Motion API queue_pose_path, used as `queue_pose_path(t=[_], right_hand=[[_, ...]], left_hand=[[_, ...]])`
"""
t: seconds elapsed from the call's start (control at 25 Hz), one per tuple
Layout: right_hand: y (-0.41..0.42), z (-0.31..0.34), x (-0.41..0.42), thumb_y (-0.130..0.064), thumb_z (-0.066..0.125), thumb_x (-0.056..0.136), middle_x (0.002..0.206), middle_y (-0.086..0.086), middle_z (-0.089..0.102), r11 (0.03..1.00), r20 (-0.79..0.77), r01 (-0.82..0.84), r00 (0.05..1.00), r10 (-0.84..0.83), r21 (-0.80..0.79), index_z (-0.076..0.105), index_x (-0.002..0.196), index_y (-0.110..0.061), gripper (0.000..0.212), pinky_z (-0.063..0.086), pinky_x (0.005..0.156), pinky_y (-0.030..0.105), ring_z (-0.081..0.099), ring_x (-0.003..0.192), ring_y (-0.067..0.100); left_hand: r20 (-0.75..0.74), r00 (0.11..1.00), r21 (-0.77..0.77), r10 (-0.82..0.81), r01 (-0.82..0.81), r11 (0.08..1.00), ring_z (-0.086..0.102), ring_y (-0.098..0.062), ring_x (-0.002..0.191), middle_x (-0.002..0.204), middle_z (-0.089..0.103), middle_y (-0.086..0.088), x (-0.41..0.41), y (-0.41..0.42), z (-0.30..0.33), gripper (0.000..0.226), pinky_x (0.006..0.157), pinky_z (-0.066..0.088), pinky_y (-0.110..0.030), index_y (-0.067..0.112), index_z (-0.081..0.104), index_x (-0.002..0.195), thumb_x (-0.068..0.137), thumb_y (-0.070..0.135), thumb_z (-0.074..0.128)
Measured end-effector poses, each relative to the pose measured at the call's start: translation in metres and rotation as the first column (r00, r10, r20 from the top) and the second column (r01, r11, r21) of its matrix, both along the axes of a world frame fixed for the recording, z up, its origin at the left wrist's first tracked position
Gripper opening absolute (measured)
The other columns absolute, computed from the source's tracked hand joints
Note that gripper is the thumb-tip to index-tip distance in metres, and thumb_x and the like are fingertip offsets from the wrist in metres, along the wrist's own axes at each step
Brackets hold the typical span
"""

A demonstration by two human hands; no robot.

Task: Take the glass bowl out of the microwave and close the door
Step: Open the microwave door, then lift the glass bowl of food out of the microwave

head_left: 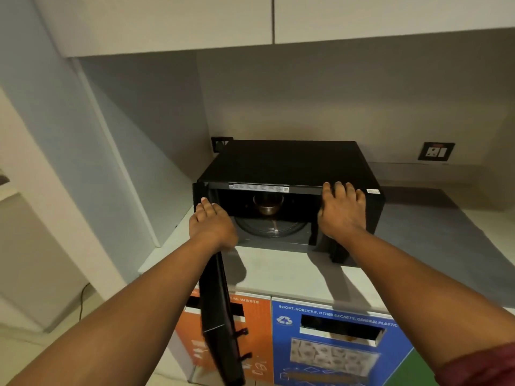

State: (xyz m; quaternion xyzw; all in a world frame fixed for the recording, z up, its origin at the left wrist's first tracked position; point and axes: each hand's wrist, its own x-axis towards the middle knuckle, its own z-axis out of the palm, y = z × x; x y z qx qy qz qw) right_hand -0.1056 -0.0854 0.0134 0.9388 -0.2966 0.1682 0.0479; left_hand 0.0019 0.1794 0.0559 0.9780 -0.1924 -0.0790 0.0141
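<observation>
Microwave (pixel 289 162): black, standing on a pale countertop (pixel 281 271) beneath wall cabinets (pixel 167 20), its cavity open toward the camera.
Door (pixel 220 310): swung fully out on the left-side hinge, seen nearly edge-on, with two latch hooks sticking out of its free edge low in the picture.
Glass bowl (pixel 268 205): inside the cavity, toward the back, sitting on the round glass turntable (pixel 274 228); something brownish shows in it, and neither hand touches it.
Left hand (pixel 212 222): fingers extended and laid flat over the top edge of the door near the hinge, palm down; it rests there rather than closing around anything.
Right hand (pixel 342 210): fingers spread over the top front corner of the microwave at the right of the opening, thumb down along the front frame; a loose, open hold on the casing.
Sleeve (pixel 485 366): dark red, at the right forearm, bottom corner.
Waste bins (pixel 328 344): below the counter, an orange panel and a blue one with a recycling symbol and slots.
Wall socket (pixel 436 151): on the back wall to the right of the microwave; another dark plate (pixel 220 144) sits behind its left rear corner.
</observation>
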Motion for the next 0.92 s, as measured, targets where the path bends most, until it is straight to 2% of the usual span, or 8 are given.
queue_pose_path(t=[0.12,0.2,0.28,0.36,0.48,0.76,0.84,0.92], right_hand=[[0.001,0.004,0.0,-0.041,0.057,0.092,0.163,0.017,0.031,1.0,-0.022,0.004,1.0,-0.003,0.022,0.023,0.159,-0.017,0.078,0.017,0.122,0.057,0.021,0.152,0.04],[0.002,0.005,-0.001,-0.041,0.058,0.091,0.164,0.016,0.029,1.0,-0.034,0.004,0.999,-0.003,0.029,0.022,0.159,-0.017,0.08,0.017,0.122,0.057,0.02,0.153,0.04],[0.002,0.006,-0.001,-0.042,0.058,0.091,0.165,0.016,0.028,1.0,-0.047,0.005,0.999,-0.004,0.029,0.021,0.159,-0.017,0.082,0.016,0.122,0.057,0.019,0.153,0.04],[0.002,0.006,-0.002,-0.043,0.058,0.091,0.165,0.016,0.027,1.0,-0.051,0.005,0.999,-0.003,0.029,0.02,0.159,-0.017,0.082,0.016,0.123,0.057,0.018,0.153,0.039],[0.003,0.006,0.0,-0.044,0.058,0.091,0.166,0.016,0.026,1.0,-0.053,0.009,0.999,-0.007,0.027,0.019,0.159,-0.018,0.083,0.015,0.123,0.057,0.017,0.154,0.039],[0.006,0.004,0.0,-0.046,0.059,0.091,0.166,0.016,0.024,1.0,-0.05,0.02,0.999,-0.019,0.006,0.018,0.16,-0.017,0.085,0.013,0.123,0.057,0.014,0.154,0.04],[0.006,0.003,0.0,-0.046,0.058,0.091,0.166,0.016,0.024,1.0,-0.05,0.022,0.999,-0.022,0.0,0.018,0.16,-0.017,0.085,0.013,0.124,0.057,0.015,0.154,0.04],[0.006,0.001,0.001,-0.047,0.059,0.091,0.166,0.017,0.025,1.0,-0.049,0.024,0.998,-0.025,-0.011,0.018,0.159,-0.017,0.085,0.013,0.123,0.057,0.015,0.154,0.04]], left_hand=[[0.064,0.997,-0.027,0.035,-0.033,0.999,0.006,-0.037,0.158,0.171,-0.001,-0.022,0.009,0.018,-0.006,0.089,0.124,0.016,-0.047,0.0,0.006,0.161,0.092,0.028,0.057],[0.123,0.992,-0.118,0.039,-0.024,0.993,0.024,-0.036,0.154,0.168,0.021,-0.021,0.016,0.029,-0.006,0.077,0.12,0.028,-0.046,0.002,0.026,0.157,0.091,0.026,0.057],[0.225,0.974,-0.222,0.015,0.036,0.974,0.046,-0.037,0.139,0.152,0.048,-0.02,0.021,0.043,-0.008,0.055,0.109,0.041,-0.047,0.003,0.051,0.139,0.087,0.018,0.055],[0.32,0.947,-0.27,-0.014,0.106,0.957,0.059,-0.038,0.122,0.135,0.062,-0.02,0.023,0.056,-0.011,0.039,0.099,0.048,-0.047,0.004,0.061,0.12,0.083,0.009,0.054],[0.391,0.92,-0.302,-0.038,0.167,0.938,0.066,-0.037,0.109,0.122,0.068,-0.019,0.028,0.068,-0.015,0.03,0.091,0.052,-0.045,0.005,0.065,0.109,0.081,0.005,0.054],[0.484,0.873,-0.27,-0.062,0.216,0.938,0.07,-0.032,0.095,0.112,0.074,-0.014,0.038,0.079,-0.021,0.025,0.081,0.056,-0.041,0.008,0.069,0.106,0.086,0.007,0.054],[0.497,0.865,-0.26,-0.065,0.22,0.94,0.071,-0.032,0.099,0.115,0.074,-0.014,0.039,0.079,-0.023,0.024,0.085,0.056,-0.042,0.009,0.069,0.107,0.087,0.009,0.055],[0.499,0.863,-0.24,-0.074,0.22,0.946,0.068,-0.033,0.114,0.13,0.07,-0.016,0.041,0.078,-0.025,0.031,0.095,0.054,-0.045,0.009,0.068,0.117,0.088,0.011,0.056]])
